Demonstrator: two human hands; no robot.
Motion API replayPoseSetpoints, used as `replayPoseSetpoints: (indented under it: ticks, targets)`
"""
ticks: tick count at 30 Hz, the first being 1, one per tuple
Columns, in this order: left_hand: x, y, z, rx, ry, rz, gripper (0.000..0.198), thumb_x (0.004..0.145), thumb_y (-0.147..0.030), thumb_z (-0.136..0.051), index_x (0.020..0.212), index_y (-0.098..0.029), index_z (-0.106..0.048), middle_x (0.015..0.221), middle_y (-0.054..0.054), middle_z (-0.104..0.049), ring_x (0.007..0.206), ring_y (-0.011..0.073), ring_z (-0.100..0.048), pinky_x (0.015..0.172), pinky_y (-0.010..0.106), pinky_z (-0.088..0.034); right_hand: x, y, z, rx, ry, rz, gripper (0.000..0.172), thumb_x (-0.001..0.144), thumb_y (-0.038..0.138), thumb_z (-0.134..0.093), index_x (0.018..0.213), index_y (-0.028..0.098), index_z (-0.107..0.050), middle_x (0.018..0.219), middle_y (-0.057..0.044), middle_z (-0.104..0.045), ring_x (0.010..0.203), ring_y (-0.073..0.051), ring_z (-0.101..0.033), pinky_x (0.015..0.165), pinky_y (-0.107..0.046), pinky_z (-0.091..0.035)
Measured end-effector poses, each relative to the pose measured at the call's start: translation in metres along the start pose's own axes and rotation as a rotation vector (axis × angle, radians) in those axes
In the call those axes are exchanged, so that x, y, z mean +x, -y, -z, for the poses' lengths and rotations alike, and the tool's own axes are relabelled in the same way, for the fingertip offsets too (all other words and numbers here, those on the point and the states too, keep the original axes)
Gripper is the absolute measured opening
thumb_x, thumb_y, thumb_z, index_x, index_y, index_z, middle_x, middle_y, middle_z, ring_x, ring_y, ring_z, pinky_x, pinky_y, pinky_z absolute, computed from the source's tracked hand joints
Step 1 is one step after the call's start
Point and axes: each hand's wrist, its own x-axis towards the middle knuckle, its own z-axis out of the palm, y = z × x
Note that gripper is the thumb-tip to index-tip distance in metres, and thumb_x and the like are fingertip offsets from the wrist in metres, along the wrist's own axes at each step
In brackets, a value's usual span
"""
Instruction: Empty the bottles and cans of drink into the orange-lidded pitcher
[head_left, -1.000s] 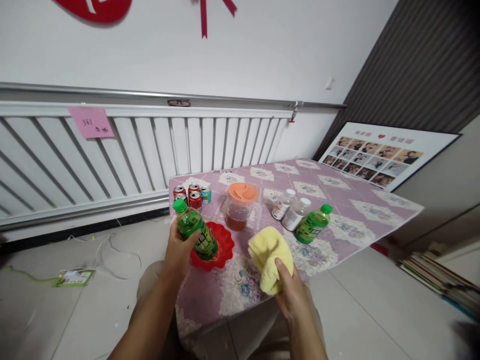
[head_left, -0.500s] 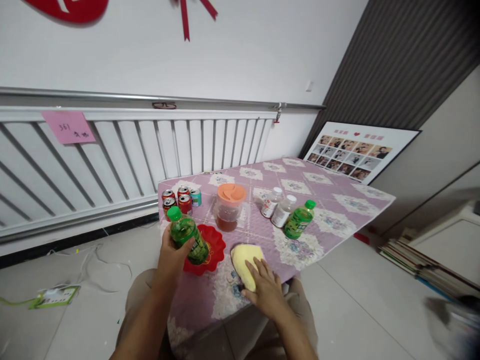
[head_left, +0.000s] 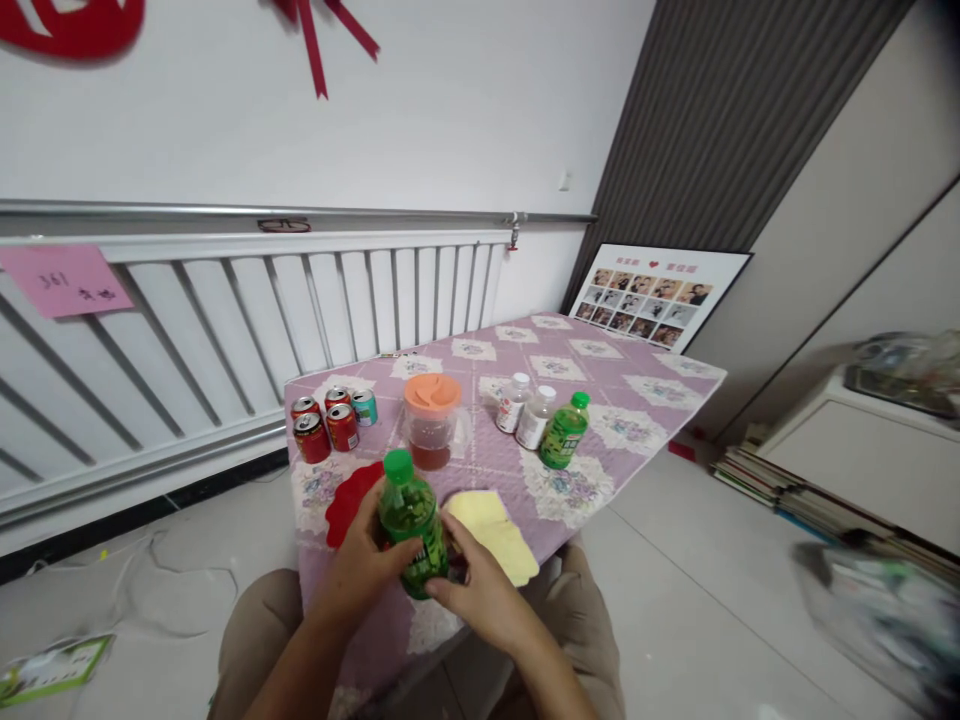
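Upright in front of me is a green plastic drink bottle (head_left: 409,512) with a green cap, held over the near part of the table. My left hand (head_left: 361,562) is wrapped round its left side, thumb across the label. On the lower right side, my right hand (head_left: 484,582) grips the same bottle with thumb and fingers; its fingertips are partly hidden. Behind the bottle, a red scalloped dish (head_left: 346,508) is partly covered by it and my left hand. A yellow cloth (head_left: 496,530) lies spread on the table just beyond my right hand.
A pitcher (head_left: 431,430) with an orange lid stands mid-table. Several drink cans (head_left: 343,428) cluster at the left. Two white-capped bottles (head_left: 534,418) and another green bottle (head_left: 564,435) stand right. The flowered tablecloth (head_left: 592,375) reaches toward the radiator (head_left: 420,290).
My right hand has left the yellow cloth, which now lies flatter, and has joined my left hand on the bottle. The bottle has moved right and nearer, away from the red dish. The view has shifted.
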Motion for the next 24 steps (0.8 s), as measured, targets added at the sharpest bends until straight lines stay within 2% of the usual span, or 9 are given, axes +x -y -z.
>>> replayPoseSetpoints:
  ticks: [3, 6, 9, 13, 16, 19, 21, 24]
  targets:
    - [-0.004, 0.004, -0.005, -0.008, 0.104, 0.015, 0.089, 0.066, -0.036, -0.087, 0.143, -0.022, -0.044, 0.14, 0.014, -0.058, 0.129, 0.0328, -0.056, 0.108, 0.045, -0.047, -0.005, 0.009, 0.0, 0.091, 0.078, -0.003, 0.078, 0.068, 0.016, -0.074, 0.142, 0.023, -0.053, 0.131, -0.007, -0.066, 0.116, -0.026, -0.061, 0.103, -0.043, -0.046]
    - [-0.007, 0.005, -0.009, -0.013, 0.22, 0.04, 0.091, 0.068, -0.039, -0.087, 0.146, -0.022, -0.044, 0.138, 0.013, -0.06, 0.128, 0.0333, -0.056, 0.109, 0.046, -0.047, -0.012, 0.008, 0.004, 0.11, 0.08, 0.004, 0.08, 0.065, 0.015, -0.076, 0.141, 0.021, -0.054, 0.13, -0.008, -0.067, 0.113, -0.026, -0.062, 0.102, -0.042, -0.046]
    - [-0.007, 0.003, -0.018, -0.01, 0.301, 0.042, 0.091, 0.068, -0.042, -0.086, 0.146, -0.022, -0.045, 0.141, 0.014, -0.057, 0.131, 0.0348, -0.053, 0.109, 0.046, -0.046, -0.018, 0.004, 0.008, 0.069, 0.045, 0.003, 0.078, 0.062, 0.012, -0.076, 0.137, 0.021, -0.057, 0.129, -0.008, -0.067, 0.115, -0.028, -0.062, 0.103, -0.043, -0.046]
    - [-0.007, 0.008, -0.036, -0.071, 0.308, -0.022, 0.096, 0.07, -0.044, -0.083, 0.152, -0.024, -0.035, 0.152, 0.016, -0.045, 0.137, 0.0349, -0.048, 0.113, 0.048, -0.042, -0.022, -0.001, 0.019, 0.024, -0.06, -0.032, 0.065, 0.062, 0.012, -0.074, 0.125, 0.019, -0.063, 0.119, -0.007, -0.072, 0.108, -0.027, -0.065, 0.099, -0.042, -0.05]
    - [-0.009, 0.025, -0.044, 0.033, 0.269, -0.064, 0.084, 0.079, -0.038, -0.073, 0.152, -0.026, -0.033, 0.156, 0.015, -0.04, 0.14, 0.0322, -0.045, 0.115, 0.049, -0.04, -0.022, -0.009, 0.039, 0.01, -0.197, -0.059, 0.054, 0.065, 0.02, -0.076, 0.117, 0.019, -0.066, 0.108, -0.007, -0.075, 0.097, -0.027, -0.07, 0.09, -0.043, -0.055]
    - [-0.015, 0.05, -0.042, 0.373, 0.242, -0.073, 0.067, 0.081, -0.026, -0.065, 0.145, -0.025, -0.045, 0.153, 0.013, -0.045, 0.143, 0.0306, -0.041, 0.121, 0.053, -0.031, -0.02, -0.022, 0.068, -0.006, -0.397, -0.066, 0.047, 0.065, 0.03, -0.079, 0.109, 0.019, -0.067, 0.101, -0.008, -0.077, 0.089, -0.027, -0.072, 0.085, -0.044, -0.058]
    - [-0.019, 0.067, -0.037, 0.585, 0.308, -0.128, 0.061, 0.078, -0.022, -0.066, 0.137, -0.023, -0.054, 0.147, 0.013, -0.051, 0.142, 0.0318, -0.042, 0.122, 0.056, -0.028, -0.017, -0.032, 0.091, -0.036, -0.535, -0.077, 0.048, 0.062, 0.037, -0.081, 0.104, 0.019, -0.066, 0.096, -0.008, -0.077, 0.086, -0.027, -0.072, 0.083, -0.044, -0.058]
    - [-0.023, 0.09, -0.028, 0.759, 0.44, -0.194, 0.057, 0.075, -0.02, -0.066, 0.132, -0.024, -0.06, 0.142, 0.012, -0.056, 0.137, 0.0312, -0.047, 0.12, 0.055, -0.032, -0.012, -0.051, 0.126, -0.084, -0.742, -0.09, 0.052, 0.059, 0.045, -0.081, 0.101, 0.019, -0.065, 0.094, -0.008, -0.077, 0.085, -0.027, -0.072, 0.081, -0.044, -0.058]
